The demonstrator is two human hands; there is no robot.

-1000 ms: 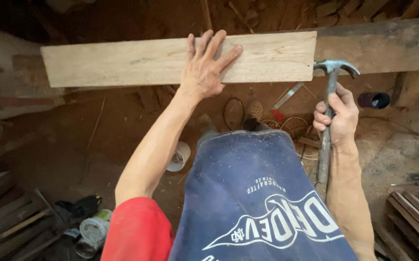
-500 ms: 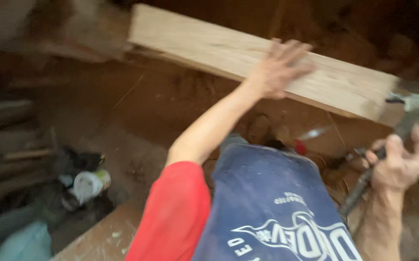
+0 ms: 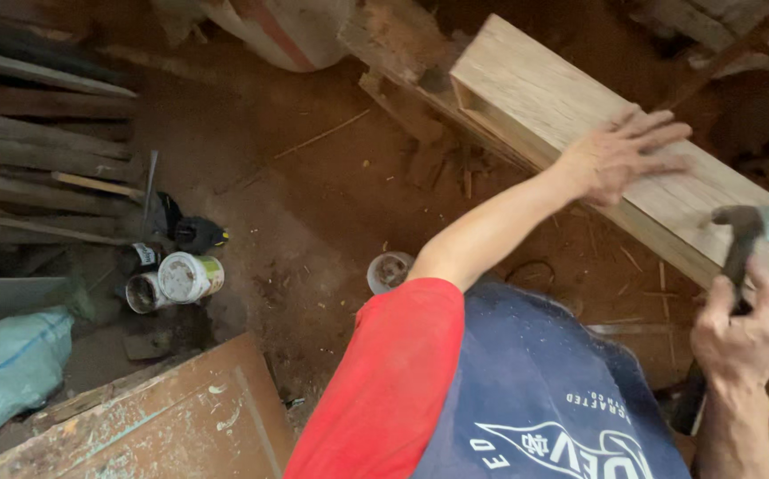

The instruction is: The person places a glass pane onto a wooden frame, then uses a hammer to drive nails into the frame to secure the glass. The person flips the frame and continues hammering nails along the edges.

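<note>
Left hand: left hand flat, fingers spread, palm pressing one pale long wooden plank.
Plank: slants across upper right, under that hand.
Right hand: right hand fisted round handle of one metal-headed claw hammer, head just over the plank's near edge.
Floor: two round paint tins lying left, well apart.

Dirt floor with tins, stacked planks, pale sack.
</note>
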